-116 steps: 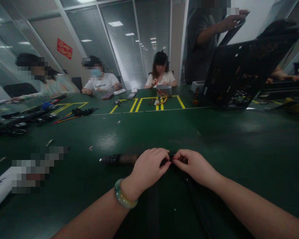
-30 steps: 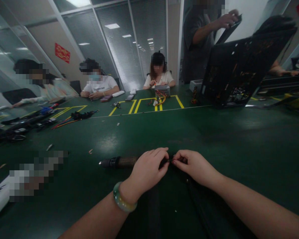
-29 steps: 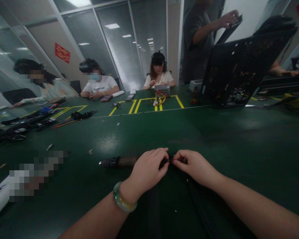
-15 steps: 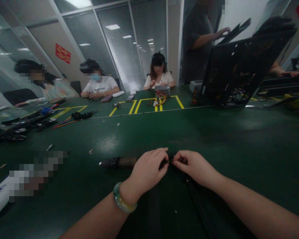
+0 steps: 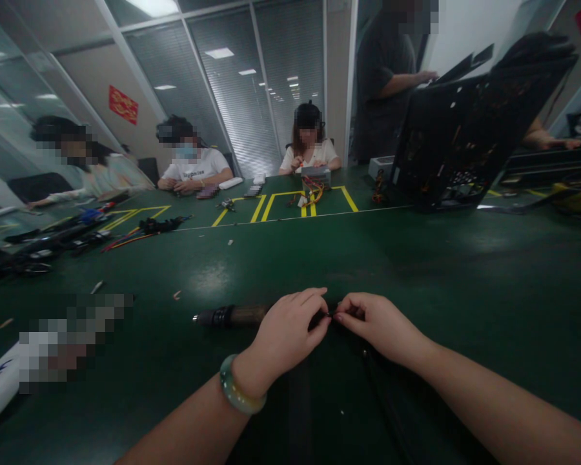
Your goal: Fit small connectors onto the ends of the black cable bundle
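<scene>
A dark, cylindrical electric screwdriver (image 5: pixel 249 316) lies sideways on the green table, its metal nose pointing left. Over its right end curls my left hand (image 5: pixel 290 323), closed on it, with thumb and index finger nearly meeting. My right hand (image 5: pixel 375 323) pinches something small and dark against that end. What sits between the fingertips is too small and dim to name. Below my right hand, a black cord or strap (image 5: pixel 380 387) runs toward the near edge. A green and yellow bangle (image 5: pixel 242 384) circles my left wrist.
A white object (image 5: pixel 0 387), partly pixelated, lies at the left. Black parts and cables (image 5: pixel 72 229) lie farther back. Behind a taped layout stands a grey box with coloured wires (image 5: pixel 314 181). A tall black computer case (image 5: pixel 474 129) stands at right. Several people work across the table.
My hands stay almost still, with only a slight shift at the fingertips. Behind the black case, a standing person's hand and the dark panel beside it have moved slightly.
</scene>
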The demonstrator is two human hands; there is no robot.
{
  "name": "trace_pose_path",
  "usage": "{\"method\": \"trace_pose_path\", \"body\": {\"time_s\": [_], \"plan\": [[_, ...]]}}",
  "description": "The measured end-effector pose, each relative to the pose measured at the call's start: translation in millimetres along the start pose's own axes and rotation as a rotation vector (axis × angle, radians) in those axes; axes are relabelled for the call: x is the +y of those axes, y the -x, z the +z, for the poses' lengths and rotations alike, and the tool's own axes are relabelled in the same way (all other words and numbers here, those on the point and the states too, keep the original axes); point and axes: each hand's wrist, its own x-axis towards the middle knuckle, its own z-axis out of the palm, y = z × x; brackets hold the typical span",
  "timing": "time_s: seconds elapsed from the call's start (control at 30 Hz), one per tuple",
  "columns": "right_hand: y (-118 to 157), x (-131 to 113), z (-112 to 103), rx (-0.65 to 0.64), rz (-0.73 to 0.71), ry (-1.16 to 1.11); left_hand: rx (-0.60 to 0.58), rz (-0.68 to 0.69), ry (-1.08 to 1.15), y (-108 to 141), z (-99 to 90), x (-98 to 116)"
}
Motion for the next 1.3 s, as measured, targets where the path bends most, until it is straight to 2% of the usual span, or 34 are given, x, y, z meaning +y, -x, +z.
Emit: {"method": "trace_pose_path", "body": {"time_s": [1.3], "plan": [[0.0, -6.5, -2.2, -0.008, 0.017, -0.012, 0.004, -0.003, -0.02, -0.7, 0.3, 0.8]]}}
